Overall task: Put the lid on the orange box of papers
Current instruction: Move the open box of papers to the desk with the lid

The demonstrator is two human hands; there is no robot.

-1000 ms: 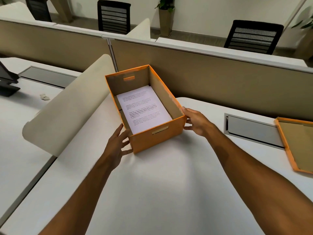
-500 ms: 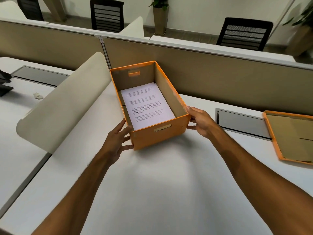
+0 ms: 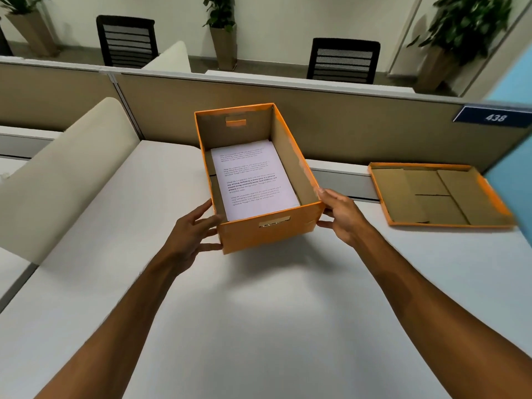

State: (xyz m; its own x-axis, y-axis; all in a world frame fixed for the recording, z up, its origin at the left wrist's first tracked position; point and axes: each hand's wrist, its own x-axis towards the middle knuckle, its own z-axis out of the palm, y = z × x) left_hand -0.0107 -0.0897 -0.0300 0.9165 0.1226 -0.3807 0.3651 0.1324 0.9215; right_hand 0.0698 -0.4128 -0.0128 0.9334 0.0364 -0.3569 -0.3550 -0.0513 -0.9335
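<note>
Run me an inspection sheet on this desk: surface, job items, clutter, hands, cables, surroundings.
Surface: white desk.
Job's things: box open, papers inside; lid upside down on the desk, to the box's right, apart from it.
Clutter: nothing seen.
Hands: left hand touches the box's left side, right hand its near right corner; fingers fairly straight.
Cables: nothing seen.
Surroundings: partition with sign reading 438; divider at left; chairs and plants beyond.

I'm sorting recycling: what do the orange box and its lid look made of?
Orange box: cardboard, it seems, orange-coated outside with scuffed rims, raw brown inside. Lid: likely the same, brown folded flaps showing inside its orange rim.
</note>
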